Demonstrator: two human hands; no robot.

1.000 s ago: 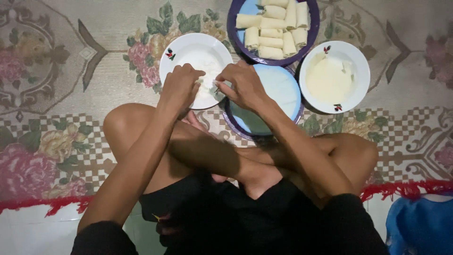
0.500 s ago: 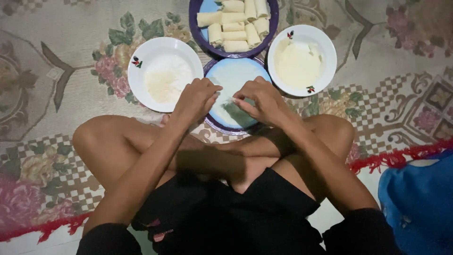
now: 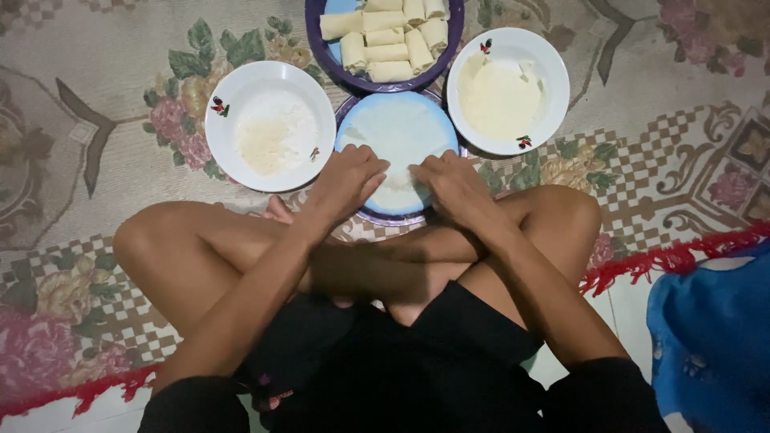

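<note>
I sit cross-legged on a patterned carpet. A thin white wrapper sheet (image 3: 397,132) lies on a light blue plate (image 3: 353,136) in front of my knees. My left hand (image 3: 345,180) and my right hand (image 3: 457,184) both press on the near edge of the sheet, fingers curled over it, folding it. A white bowl with pale shredded filling (image 3: 273,132) stands to the left of the plate. Another white bowl with creamy batter (image 3: 501,92) stands to its right. Behind them a purple plate (image 3: 321,52) holds several finished pale rolls (image 3: 389,36).
The flowered carpet (image 3: 96,120) has a red fringe (image 3: 666,261) along its near edge, with pale tiled floor beyond. A blue cloth (image 3: 714,337) lies at the lower right. My bare knees flank the plate on both sides.
Both hands came off the left bowl and down onto the blue plate, then to the wrapper's near edge. The camera view has shifted, so the dishes sit further right in the picture.
</note>
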